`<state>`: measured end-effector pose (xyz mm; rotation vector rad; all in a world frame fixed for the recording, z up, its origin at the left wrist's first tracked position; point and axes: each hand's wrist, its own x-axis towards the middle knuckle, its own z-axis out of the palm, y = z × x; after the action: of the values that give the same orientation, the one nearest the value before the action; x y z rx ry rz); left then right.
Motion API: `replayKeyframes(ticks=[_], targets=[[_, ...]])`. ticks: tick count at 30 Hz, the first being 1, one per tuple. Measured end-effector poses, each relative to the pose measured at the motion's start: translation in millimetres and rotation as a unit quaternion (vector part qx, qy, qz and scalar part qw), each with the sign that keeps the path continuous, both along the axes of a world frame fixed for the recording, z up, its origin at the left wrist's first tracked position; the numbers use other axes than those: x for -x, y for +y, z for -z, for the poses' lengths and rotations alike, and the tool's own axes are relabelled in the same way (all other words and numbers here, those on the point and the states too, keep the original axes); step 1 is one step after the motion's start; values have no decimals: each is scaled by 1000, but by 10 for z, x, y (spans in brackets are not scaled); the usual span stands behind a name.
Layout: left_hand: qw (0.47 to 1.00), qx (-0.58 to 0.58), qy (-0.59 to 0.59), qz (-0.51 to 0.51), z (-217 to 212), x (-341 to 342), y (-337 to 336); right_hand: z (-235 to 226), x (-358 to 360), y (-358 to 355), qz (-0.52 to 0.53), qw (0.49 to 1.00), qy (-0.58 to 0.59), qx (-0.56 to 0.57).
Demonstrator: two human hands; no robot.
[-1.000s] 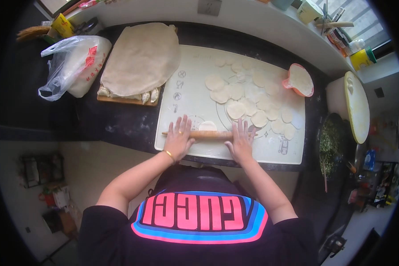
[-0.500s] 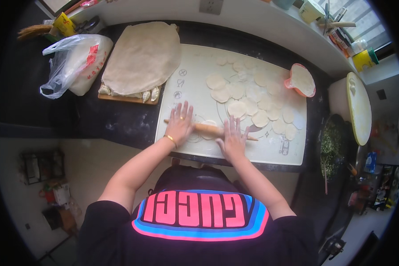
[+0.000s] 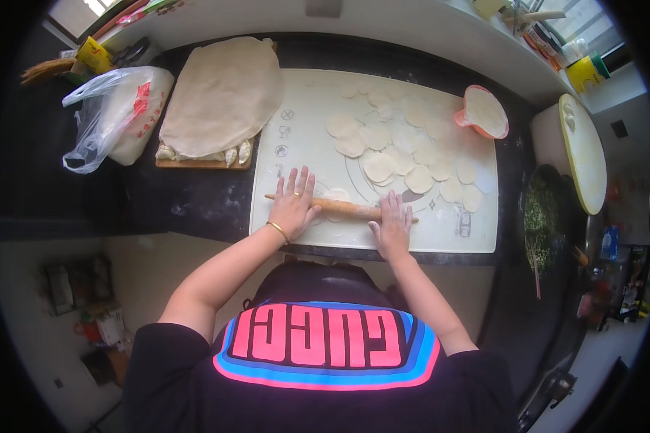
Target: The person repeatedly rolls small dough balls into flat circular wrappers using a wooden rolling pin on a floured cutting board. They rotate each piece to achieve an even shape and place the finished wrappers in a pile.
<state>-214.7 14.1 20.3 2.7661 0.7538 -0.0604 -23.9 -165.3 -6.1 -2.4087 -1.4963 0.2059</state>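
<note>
My left hand (image 3: 292, 209) lies flat with fingers spread over the left part of a wooden rolling pin (image 3: 350, 209). Over its right end rests my right hand (image 3: 392, 229), floury and open, fingers stretched away from me. A thin dough round (image 3: 335, 195) shows partly behind the pin; the pin covers the rest. All this is on a pale baking mat (image 3: 440, 237) with printed marks. Beyond and to the right, several flat dough wrappers (image 3: 378, 167) lie overlapping, dusted with flour.
A red-rimmed bowl of flour (image 3: 484, 115) stands at the mat's far right. Left of the mat, a sheet of dough (image 3: 220, 94) covers dumplings on a wooden board (image 3: 202, 164). Beside it sits a plastic bag (image 3: 126, 115). A pan of chopped greens (image 3: 542, 224) is at right.
My right hand has slid right along the rolling pin, closer to its end. My left hand stays on the left part. The whole view has shifted slightly.
</note>
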Motion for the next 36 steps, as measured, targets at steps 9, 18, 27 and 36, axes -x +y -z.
replayKeyframes(ticks=[9, 18, 27, 36], targets=[[974, 156, -162, 8, 65, -320, 111, 80, 78, -226, -5, 996, 9, -92], [975, 220, -30, 30, 105, -709, 239, -86, 5, -383, -18, 996, 14, -91], [976, 185, 64, -94, -172, -230, 228, -7, 134, -397, -8, 996, 47, -71], [972, -58, -198, -108, 294, -321, 506, -64, -7, 252, 62, 997, -39, -14]])
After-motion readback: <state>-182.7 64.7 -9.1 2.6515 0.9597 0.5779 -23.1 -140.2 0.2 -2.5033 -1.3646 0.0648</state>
